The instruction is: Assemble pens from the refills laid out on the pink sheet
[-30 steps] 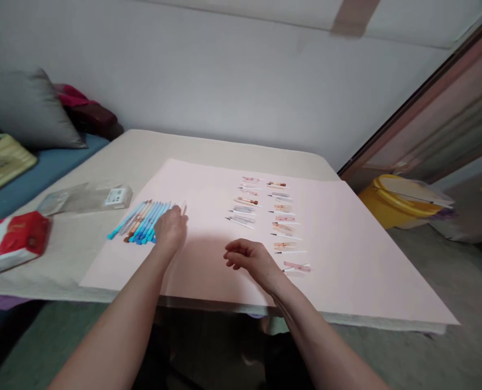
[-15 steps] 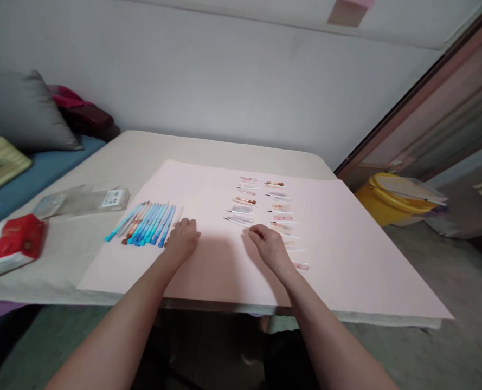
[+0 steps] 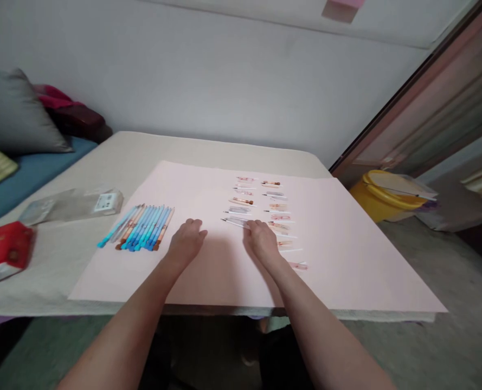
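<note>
**White pen refill was met by the right hand on a pink sheet**

The right hand (image 3: 261, 238) was held palm down, its fingers bunched close together at the right end of a white pen refill (image 3: 232, 222); whether the refill was gripped could not be told, as the fingertips were hidden. The left hand (image 3: 186, 240) was poised with fingers part-bent and thumb spread aside, no object being seen in it.

The refill, dark-tipped, was laid slantwise at the near end of the left column of pen parts (image 3: 243, 201). On the pink sheet (image 3: 346, 260), pens (image 3: 146, 227) with blue, clear and brown bodies were lined up left of the left hand.
</note>
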### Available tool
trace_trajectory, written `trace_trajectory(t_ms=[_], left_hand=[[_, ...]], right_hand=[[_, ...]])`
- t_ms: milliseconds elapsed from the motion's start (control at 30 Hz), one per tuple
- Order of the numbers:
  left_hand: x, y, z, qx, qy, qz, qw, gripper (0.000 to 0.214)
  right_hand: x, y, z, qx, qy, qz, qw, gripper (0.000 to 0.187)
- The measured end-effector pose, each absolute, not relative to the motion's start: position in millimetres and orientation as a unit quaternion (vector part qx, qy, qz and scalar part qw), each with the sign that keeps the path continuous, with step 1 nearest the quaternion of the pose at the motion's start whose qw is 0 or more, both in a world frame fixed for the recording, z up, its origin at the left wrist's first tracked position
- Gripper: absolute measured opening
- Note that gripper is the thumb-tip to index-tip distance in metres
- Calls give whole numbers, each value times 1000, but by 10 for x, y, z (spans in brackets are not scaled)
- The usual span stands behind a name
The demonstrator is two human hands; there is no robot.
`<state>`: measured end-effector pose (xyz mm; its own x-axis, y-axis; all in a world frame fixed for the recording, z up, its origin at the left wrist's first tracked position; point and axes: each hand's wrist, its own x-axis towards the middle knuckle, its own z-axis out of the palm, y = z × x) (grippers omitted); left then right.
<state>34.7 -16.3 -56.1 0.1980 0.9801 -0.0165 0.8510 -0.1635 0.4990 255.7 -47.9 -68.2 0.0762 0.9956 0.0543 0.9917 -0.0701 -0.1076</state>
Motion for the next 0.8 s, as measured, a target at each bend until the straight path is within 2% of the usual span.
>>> trace_trajectory(t_ms=[100,300,533,800], left_hand=[[531,-222,-558,749,594,169,242,20],[713,-269,-558,622,593,309,407,14],[768,-343,-599,313,550,380,674,15],[893,-440,-617,165,540,402,721,11]], right_hand=[[2488,-426,-676,-729,-682,15,54,30],[2332,-359,-687,-715,-698,20,30,33],[2363,-364,-658,-697,-716,5,48,27],[2321,-358,-710,-708,-706,-3,15,24]])
